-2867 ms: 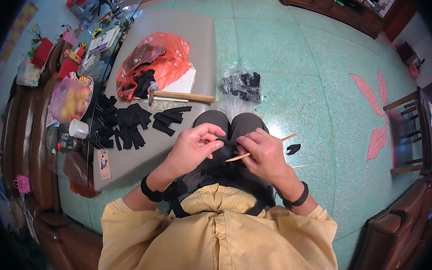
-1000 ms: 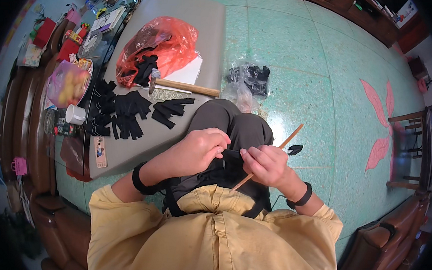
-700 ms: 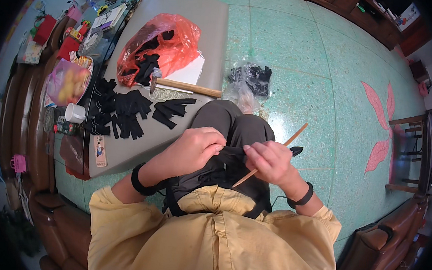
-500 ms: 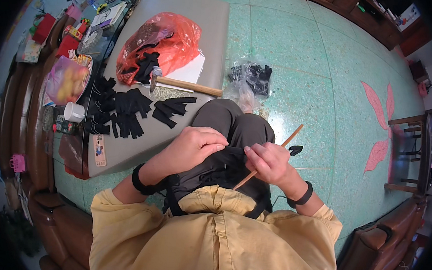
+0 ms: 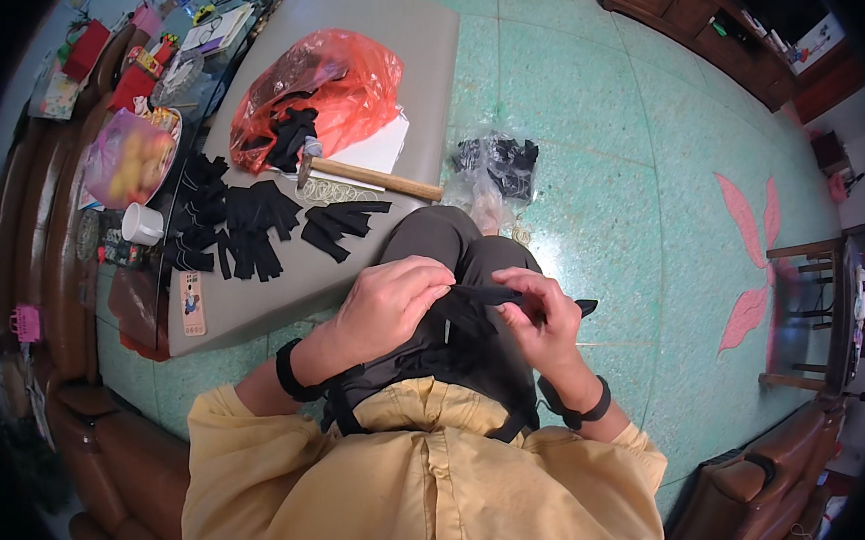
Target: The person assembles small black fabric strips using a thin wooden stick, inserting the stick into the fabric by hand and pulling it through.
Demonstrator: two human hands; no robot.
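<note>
Above my lap, my left hand (image 5: 390, 305) pinches one end of a black cloth strip (image 5: 487, 295) between thumb and fingertips. My right hand (image 5: 547, 328) is closed around the strip farther along, thumb against bent fingers, and a black end pokes out past its far right side. Between the two hands the strip spans the gap over my dark trousers. More black cloth seems to hang below it, hard to tell apart from the trousers. To the left, bundles of cut black strips (image 5: 255, 220) lie on the grey padded bench (image 5: 421, 79).
A wooden-handled hammer (image 5: 379, 178) lies on the bench by a red plastic bag (image 5: 351, 79) with black cloth in it. Pale rings (image 5: 333, 193) lie beside the hammer. A clear bag of black pieces (image 5: 500, 164) sits on the green floor. A white cup (image 5: 143, 224) stands far left.
The thin wooden stick that stuck out of my right hand is no longer visible. My right hand has opened its grip somewhat and turned, showing more of the strip.
</note>
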